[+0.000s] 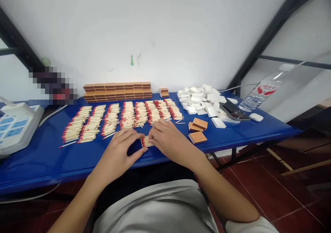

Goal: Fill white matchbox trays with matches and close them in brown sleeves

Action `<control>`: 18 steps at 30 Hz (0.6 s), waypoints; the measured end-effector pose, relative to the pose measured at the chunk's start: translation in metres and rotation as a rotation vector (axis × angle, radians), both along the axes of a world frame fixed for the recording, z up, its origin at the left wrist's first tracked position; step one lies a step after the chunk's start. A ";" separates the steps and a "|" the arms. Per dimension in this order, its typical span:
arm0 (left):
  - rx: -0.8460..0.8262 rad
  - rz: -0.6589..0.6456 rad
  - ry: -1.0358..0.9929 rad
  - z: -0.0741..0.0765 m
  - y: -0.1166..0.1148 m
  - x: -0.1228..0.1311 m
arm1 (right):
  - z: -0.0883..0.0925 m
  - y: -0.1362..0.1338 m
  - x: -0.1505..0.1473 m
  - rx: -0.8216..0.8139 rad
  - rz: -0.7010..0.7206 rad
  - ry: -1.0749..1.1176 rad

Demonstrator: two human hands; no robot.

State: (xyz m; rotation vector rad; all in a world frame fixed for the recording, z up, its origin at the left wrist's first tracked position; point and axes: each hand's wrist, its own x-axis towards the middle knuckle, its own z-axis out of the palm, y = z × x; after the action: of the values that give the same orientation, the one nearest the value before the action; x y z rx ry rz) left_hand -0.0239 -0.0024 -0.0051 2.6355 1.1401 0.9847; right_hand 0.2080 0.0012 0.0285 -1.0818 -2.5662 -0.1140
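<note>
A small white matchbox tray (141, 142) filled with matches (147, 141), red heads to the left, lies at the table's front between my hands. The thumb and forefinger of my left hand (121, 149) grip its left end from the near and far sides. My right hand (172, 140) curls over the tray's right end, its fingers closed on the tray and matches; the fingertips are partly hidden. Just behind, long heaps of red-headed matches (141, 114) lie side by side in rows. To the right are several brown matchboxes (198, 137).
Stacked matchboxes (117, 92) line the wall, with a smaller stack (163, 92) beside them. White trays (199, 98) form a pile at right, near a phone (234, 110), a white earphone case (256, 117) and a water bottle (265, 88). A power strip (18, 128) stands at left.
</note>
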 end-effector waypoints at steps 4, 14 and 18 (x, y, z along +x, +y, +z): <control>-0.006 0.008 -0.003 0.000 0.000 0.000 | 0.004 0.006 0.014 -0.050 0.066 0.149; -0.010 0.030 -0.022 -0.002 0.000 0.000 | -0.014 0.060 0.084 -0.035 -0.240 0.230; 0.001 0.020 -0.023 -0.002 0.000 -0.001 | -0.020 0.064 0.081 -0.053 -0.227 0.194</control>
State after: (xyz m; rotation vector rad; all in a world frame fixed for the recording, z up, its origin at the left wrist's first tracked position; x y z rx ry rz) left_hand -0.0246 -0.0027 -0.0069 2.6117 1.1629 1.0172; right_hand 0.2889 0.0653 0.0089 -1.3320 -2.2818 0.0028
